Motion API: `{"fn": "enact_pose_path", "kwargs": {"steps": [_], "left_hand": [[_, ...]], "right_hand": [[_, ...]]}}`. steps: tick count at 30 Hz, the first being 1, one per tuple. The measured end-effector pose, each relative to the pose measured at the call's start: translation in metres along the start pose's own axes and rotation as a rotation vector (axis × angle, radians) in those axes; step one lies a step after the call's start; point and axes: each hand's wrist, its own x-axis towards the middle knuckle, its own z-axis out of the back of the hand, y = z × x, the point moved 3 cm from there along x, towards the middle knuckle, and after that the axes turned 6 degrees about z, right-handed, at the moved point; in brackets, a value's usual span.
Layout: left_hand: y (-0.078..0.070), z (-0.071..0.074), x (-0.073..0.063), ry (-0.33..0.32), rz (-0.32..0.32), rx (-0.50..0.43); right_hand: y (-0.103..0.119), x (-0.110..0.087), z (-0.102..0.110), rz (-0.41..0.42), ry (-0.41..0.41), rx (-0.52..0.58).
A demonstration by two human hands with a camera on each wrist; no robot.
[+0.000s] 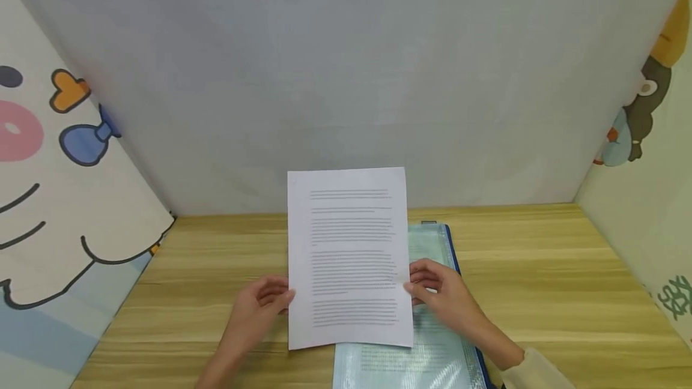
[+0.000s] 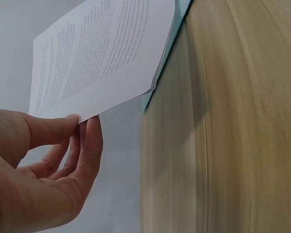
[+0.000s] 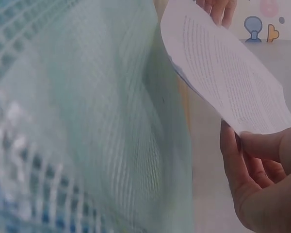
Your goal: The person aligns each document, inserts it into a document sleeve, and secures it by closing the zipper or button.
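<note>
Printed sheets of paper (image 1: pixel 351 257), apparently a thin stack, are held up between both hands above the table. My left hand (image 1: pixel 259 308) pinches the left edge between thumb and fingers; in the left wrist view the thumb (image 2: pixel 53 131) lies on the printed face. On the opposite edge my right hand (image 1: pixel 449 296) pinches the paper the same way, also visible in the right wrist view (image 3: pixel 262 165). Beneath and to the right lies a translucent teal mesh zip pouch (image 1: pixel 427 353) with a blue edge. Printed text shows through it, and the sheets hide part of it.
The pouch rests on a wood-grain table (image 1: pixel 540 281). A plain grey wall (image 1: pixel 346 77) rises behind the table's back edge. Side panels with cartoon pictures stand at the left (image 1: pixel 48 197) and right (image 1: pixel 638 209).
</note>
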Motion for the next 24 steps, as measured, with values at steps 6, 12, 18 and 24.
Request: {"fn": "enact_pose_path", "kwargs": {"steps": [6, 12, 18, 24], "left_hand": [[-0.007, -0.016, 0.002, 0.028, -0.013, -0.02], [-0.011, -0.028, 0.002, 0.043, -0.052, -0.042], [-0.013, -0.036, 0.003, 0.065, -0.105, -0.052], [-0.015, -0.042, 0.006, 0.085, -0.127, -0.039]], "right_hand": [[0.0, -0.004, 0.017, -0.001, -0.032, -0.031], [0.002, -0.008, 0.031, 0.031, -0.051, -0.058], [0.003, -0.012, 0.041, 0.062, -0.063, -0.082], [0.001, -0.014, 0.049, 0.103, -0.054, -0.095]]}}
